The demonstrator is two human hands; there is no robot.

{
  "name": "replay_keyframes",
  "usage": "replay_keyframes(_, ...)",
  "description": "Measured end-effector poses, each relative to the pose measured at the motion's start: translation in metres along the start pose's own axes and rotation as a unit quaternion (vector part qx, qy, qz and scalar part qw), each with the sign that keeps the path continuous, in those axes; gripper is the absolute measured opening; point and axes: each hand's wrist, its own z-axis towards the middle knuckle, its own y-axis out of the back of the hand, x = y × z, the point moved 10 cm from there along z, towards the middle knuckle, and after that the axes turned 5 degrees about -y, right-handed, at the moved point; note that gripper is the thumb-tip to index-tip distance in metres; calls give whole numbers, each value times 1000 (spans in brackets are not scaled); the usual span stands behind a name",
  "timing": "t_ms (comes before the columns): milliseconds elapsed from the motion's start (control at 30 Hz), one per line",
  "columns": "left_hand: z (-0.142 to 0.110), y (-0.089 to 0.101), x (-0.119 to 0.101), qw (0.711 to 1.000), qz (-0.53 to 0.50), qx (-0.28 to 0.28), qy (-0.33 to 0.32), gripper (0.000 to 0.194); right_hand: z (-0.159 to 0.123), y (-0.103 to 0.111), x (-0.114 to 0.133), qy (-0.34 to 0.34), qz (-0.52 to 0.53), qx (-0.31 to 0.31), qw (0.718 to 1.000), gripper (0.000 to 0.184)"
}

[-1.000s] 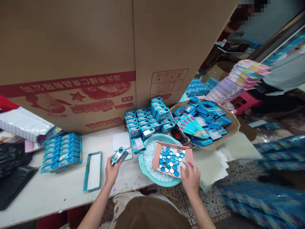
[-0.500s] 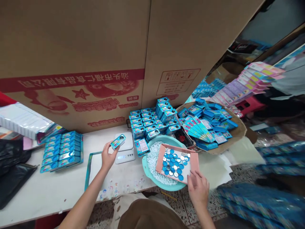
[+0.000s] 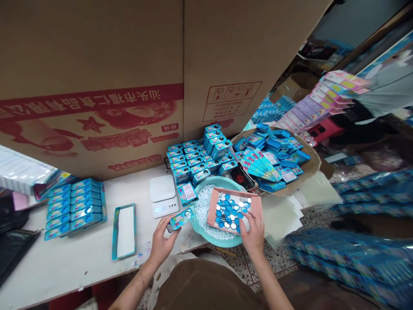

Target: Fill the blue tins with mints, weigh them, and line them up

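Left hand (image 3: 161, 241) grips a small blue rectangular tin (image 3: 181, 218); right hand (image 3: 253, 232), fingers spread open, should pinch one blue round lid (image 3: 229, 209) cleanly from the pink cardboard tray (image 3: 256, 202).

Print on the small blue tin (image 3: 181, 218) is too small to read. The left hand (image 3: 163, 242) covers its near end. The right hand (image 3: 252, 232) hides the pink tray's (image 3: 256, 202) near corner (discs beneath unseen). Blue packs (image 3: 351, 262) at right are blurred. The black bag (image 3: 13, 247) is cut off by the left edge.
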Motion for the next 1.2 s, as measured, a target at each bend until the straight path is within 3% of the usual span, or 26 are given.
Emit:
replay_keyframes(67, 1, 14, 18, 997, -4, -61, 42, 35, -1, 1, -1, 5, 4, -5, 1000, 32)
replay_keyframes(200, 20, 49, 76, 978, -5, -168, 121, 46, -2, 2, -6, 8, -1, -9, 1000, 32)
replay_keyframes(333, 62, 70, 130, 971, 11, -202, 130, 48, -3, 2, -10, 6, -7, 1, 1000, 32)
replay_keyframes(467, 95, 61, 168, 974, 3, -184, 134, 49, -7, 4, -15, -4, -4, 9, 1000, 32)
replay_keyframes(567, 108, 39, 180, 983, 12, -129, 131, 47, -11, 7, -18, -11, -9, 8, 1000, 34)
replay_keyframes(667, 109, 29, 186, 984, 22, -111, 138, 50, -14, 8, -21, -20, -14, 10, 1000, 35)
replay_keyframes(833, 91, 40, 176, 984, 80, -115, 109, 73, -16, 3, -22, -22, -20, 23, 999, 34)
replay_keyframes(1067, 15, 78, 182, 962, 113, -163, 189, 62, -12, -10, -12, -6, -7, 41, 999, 32)
replay_keyframes(1200, -10, 91, 183, 955, 125, -168, 209, 61, -7, -14, -4, 10, 4, 50, 999, 30)
